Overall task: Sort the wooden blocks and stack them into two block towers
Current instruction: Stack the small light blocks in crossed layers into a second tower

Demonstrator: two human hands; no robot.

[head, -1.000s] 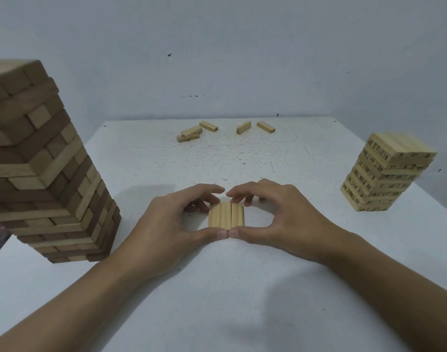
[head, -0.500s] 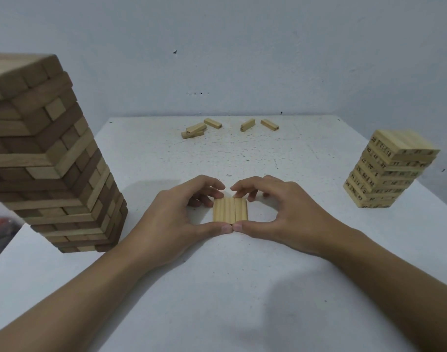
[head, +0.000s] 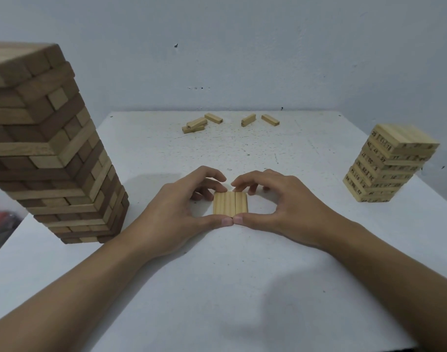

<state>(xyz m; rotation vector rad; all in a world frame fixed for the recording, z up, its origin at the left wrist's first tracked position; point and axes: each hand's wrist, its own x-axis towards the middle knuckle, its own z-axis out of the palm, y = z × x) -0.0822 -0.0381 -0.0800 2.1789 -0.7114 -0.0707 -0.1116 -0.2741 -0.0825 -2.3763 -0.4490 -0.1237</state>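
Nearest the camera, two forearms reach across the white table (head: pixel 217 295) toward the row of pale blocks (head: pixel 230 204), which lies flat on the tabletop between the hands. It seems to be three blocks laid side by side. The left hand (head: pixel 171 212) and right hand (head: pixel 286 207) frame the row from either side. Both thumbs press on its near ends, tip to tip, and the curled forefingers press on its far ends. Each hand thus pinches the row lengthwise, probably to square the ends flush so it can be carried as one ready layer.

To the left of the row, and well apart from it, stands the dark tower (head: pixel 47 153), tall, with layers of mixed brown blocks. To the right of the row, also well apart, stands the numbered tower (head: pixel 387 166), shorter and pale like the row, with printed numbers on its block ends. By colour the row likely belongs there.

Beyond the row, near the table's far edge, lie the loose blocks (head: pixel 248 120), five or so pale pieces not yet stacked, two of them overlapping. Behind them rises a plain wall (head: pixel 242 47).
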